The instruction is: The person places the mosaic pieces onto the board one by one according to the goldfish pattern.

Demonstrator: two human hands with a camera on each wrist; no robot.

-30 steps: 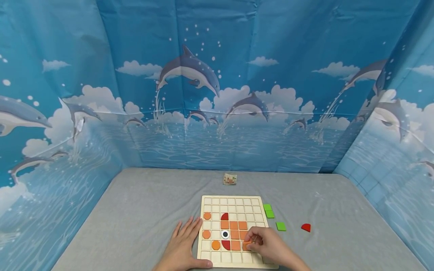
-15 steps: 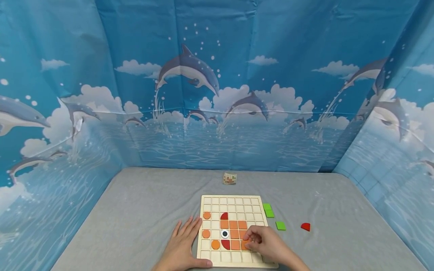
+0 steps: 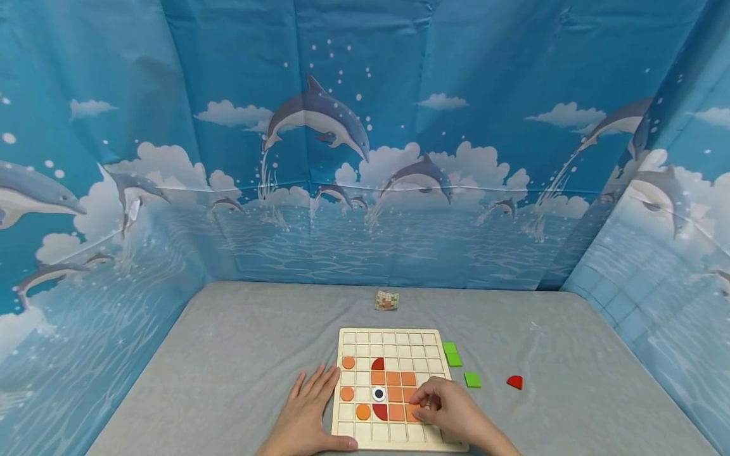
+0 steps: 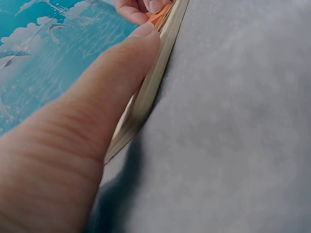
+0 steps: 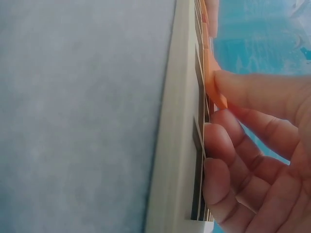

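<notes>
A pale wooden grid board (image 3: 389, 331) lies on the grey cloth with coloured tiles in its cells. My left hand (image 3: 306, 411) is spread flat at the board's left side, its thumb on the near left corner. My right hand (image 3: 450, 408) pinches an orange square tile (image 5: 214, 80) between thumb and index finger, over the right end of the lower orange row. In the right wrist view that tile is tilted, one edge down at the cells. Set nearby are other orange squares (image 3: 393, 379), a white disc with a black centre (image 3: 379, 394) and dark red quarter-round tiles (image 3: 379, 412).
Right of the board lie green square tiles (image 3: 472, 380) and a red quarter-round tile (image 3: 515, 382). A small card with a grid picture (image 3: 386, 301) lies beyond the board. Orange discs (image 3: 348, 394) occupy cells at the left. A dolphin-print curtain (image 3: 365, 240) surrounds the table.
The orange square under my right fingertips has shifted slightly and looks flatter in the head view. My left hand has stayed put.
</notes>
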